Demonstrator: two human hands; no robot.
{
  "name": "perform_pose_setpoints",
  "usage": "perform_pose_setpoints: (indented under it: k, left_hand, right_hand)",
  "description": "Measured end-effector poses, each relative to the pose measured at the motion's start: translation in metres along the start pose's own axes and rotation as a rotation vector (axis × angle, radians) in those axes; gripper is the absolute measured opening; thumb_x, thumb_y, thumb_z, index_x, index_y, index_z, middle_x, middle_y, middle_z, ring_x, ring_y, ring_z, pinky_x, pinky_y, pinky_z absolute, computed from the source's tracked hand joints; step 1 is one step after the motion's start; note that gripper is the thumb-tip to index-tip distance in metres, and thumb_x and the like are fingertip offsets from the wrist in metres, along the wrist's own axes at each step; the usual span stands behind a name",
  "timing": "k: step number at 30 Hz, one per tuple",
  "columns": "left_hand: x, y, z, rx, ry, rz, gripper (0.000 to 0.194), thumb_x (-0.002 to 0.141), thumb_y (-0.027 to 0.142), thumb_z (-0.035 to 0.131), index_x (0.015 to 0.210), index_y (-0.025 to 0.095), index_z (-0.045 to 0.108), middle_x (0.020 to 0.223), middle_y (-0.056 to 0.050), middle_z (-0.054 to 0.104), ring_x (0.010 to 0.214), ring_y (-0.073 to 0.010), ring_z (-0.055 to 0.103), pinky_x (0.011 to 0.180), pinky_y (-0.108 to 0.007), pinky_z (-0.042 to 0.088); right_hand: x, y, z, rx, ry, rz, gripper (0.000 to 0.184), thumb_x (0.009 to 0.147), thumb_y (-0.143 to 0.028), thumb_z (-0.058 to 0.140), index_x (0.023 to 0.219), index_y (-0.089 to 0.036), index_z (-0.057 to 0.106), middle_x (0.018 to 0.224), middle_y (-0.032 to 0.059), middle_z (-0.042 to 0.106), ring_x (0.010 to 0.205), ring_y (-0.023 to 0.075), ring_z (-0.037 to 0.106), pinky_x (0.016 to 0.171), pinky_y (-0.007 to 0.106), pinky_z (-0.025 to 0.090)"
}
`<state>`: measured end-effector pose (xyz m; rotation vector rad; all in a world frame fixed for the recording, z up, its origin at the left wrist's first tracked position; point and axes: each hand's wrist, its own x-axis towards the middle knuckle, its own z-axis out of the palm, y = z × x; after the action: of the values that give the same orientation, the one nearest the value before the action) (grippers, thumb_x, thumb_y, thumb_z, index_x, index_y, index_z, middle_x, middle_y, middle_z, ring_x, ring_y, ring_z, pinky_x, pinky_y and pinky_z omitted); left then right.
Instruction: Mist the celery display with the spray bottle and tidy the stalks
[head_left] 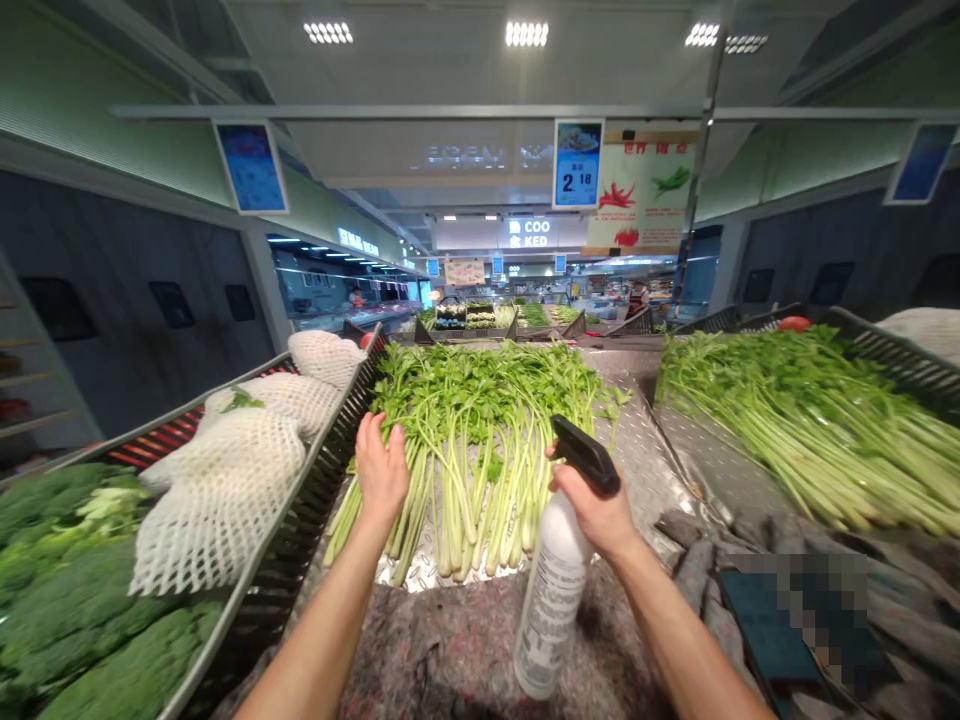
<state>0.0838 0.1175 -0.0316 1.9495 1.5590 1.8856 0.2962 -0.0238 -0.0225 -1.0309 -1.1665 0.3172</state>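
Note:
My right hand (602, 508) is wrapped round the neck of a white spray bottle (551, 600) with a black trigger head. The bottle leans a little in front of the celery (480, 430), its nozzle toward the leaves. At the left edge of the celery is my left hand (381, 468), fingers stretched upward and the thumb apart, with no thing visibly held; whether it touches the stalks I cannot tell. The celery lies in a layer, leaves at the back and pale stalk ends toward me, on a patterned metal surface (630, 460).
On the left, a black crate (300, 530) holds broccoli (82, 590) and produce in white foam nets (225, 490). More long green stalks (795, 430) lie on the right. A grey cloth (420, 650) covers the front, with a dark flat object (772, 630) at right. Price signs (577, 165) hang overhead.

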Motion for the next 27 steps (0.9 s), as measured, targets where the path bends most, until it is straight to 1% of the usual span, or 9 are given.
perform_pose_setpoints:
  k: [2,6,9,14,16,18,23,25,27]
  left_hand:
    - [-0.002,-0.002,0.0,-0.002,-0.006,-0.022,0.04,0.08,0.037,0.031,0.107,0.012,0.046,0.123,-0.016,0.039,0.118,-0.0231,0.032,0.099,-0.04,0.024]
    - [-0.004,0.0,0.003,-0.033,-0.022,-0.048,0.039,0.08,0.037,0.032,0.109,0.015,0.045,0.126,-0.014,0.037,0.119,-0.0228,0.03,0.099,-0.041,0.023]
    - [-0.005,0.005,0.005,-0.036,-0.041,-0.053,0.041,0.08,0.038,0.031,0.11,0.013,0.044,0.127,-0.015,0.036,0.12,-0.023,0.029,0.099,-0.042,0.023]
    - [-0.005,0.01,0.008,-0.038,-0.045,-0.05,0.043,0.081,0.039,0.029,0.112,0.013,0.044,0.128,-0.015,0.035,0.121,-0.0227,0.028,0.1,-0.042,0.022]
    - [-0.005,0.01,0.01,-0.029,-0.053,-0.041,0.044,0.081,0.038,0.028,0.112,0.011,0.043,0.128,-0.016,0.035,0.121,-0.023,0.028,0.1,-0.041,0.022]
    - [-0.005,0.011,0.012,-0.024,-0.058,-0.032,0.045,0.081,0.038,0.028,0.112,0.01,0.043,0.127,-0.017,0.035,0.12,-0.0233,0.029,0.1,-0.041,0.023]
    - [-0.002,0.012,0.009,-0.035,-0.028,0.005,0.038,0.08,0.035,0.031,0.107,0.013,0.046,0.123,-0.014,0.04,0.118,-0.0225,0.032,0.099,-0.04,0.024]
    - [0.001,0.012,0.008,-0.032,-0.013,0.038,0.038,0.079,0.034,0.032,0.106,0.012,0.046,0.121,-0.014,0.042,0.117,-0.0219,0.033,0.099,-0.038,0.024]
    - [0.004,0.012,0.009,-0.02,-0.002,0.069,0.04,0.079,0.032,0.032,0.108,0.009,0.046,0.118,-0.016,0.044,0.117,-0.0226,0.034,0.099,-0.038,0.024]
  right_hand:
    - [0.001,0.003,-0.013,0.007,0.067,0.036,0.018,0.065,-0.024,0.056,0.081,-0.016,0.059,0.068,0.0022,0.061,0.054,0.0136,0.055,0.05,0.025,0.045]
    - [0.005,0.011,-0.04,-0.043,0.203,0.087,0.021,0.065,-0.027,0.059,0.083,-0.016,0.06,0.076,0.0038,0.062,0.054,0.0138,0.056,0.05,0.025,0.046]
    - [0.008,0.017,-0.059,-0.095,0.264,0.1,0.023,0.064,-0.029,0.06,0.082,-0.016,0.061,0.074,0.0038,0.062,0.053,0.0135,0.055,0.049,0.024,0.045]
    - [0.01,0.024,-0.078,-0.142,0.349,0.084,0.024,0.062,-0.029,0.062,0.082,-0.016,0.062,0.071,0.0029,0.062,0.054,0.0146,0.055,0.049,0.025,0.043]
    - [0.01,0.024,-0.076,-0.16,0.327,0.091,0.026,0.062,-0.03,0.062,0.082,-0.015,0.062,0.071,0.0032,0.062,0.053,0.0152,0.055,0.05,0.026,0.044]
    - [0.01,0.02,-0.068,-0.182,0.283,0.087,0.025,0.062,-0.031,0.061,0.082,-0.015,0.061,0.067,0.003,0.061,0.053,0.0157,0.055,0.052,0.026,0.044]
    - [0.006,0.0,-0.031,-0.185,0.104,-0.026,0.021,0.064,-0.027,0.057,0.081,-0.016,0.058,0.069,0.0016,0.059,0.057,0.0147,0.055,0.056,0.027,0.045]
    - [0.006,-0.006,-0.015,-0.17,0.03,-0.07,0.021,0.064,-0.023,0.055,0.084,-0.016,0.056,0.071,0.0007,0.058,0.057,0.0135,0.054,0.056,0.026,0.045]
    - [0.008,-0.008,-0.002,-0.193,0.005,-0.101,0.02,0.064,-0.02,0.054,0.083,-0.017,0.056,0.075,0.0003,0.059,0.061,0.013,0.054,0.058,0.025,0.045]
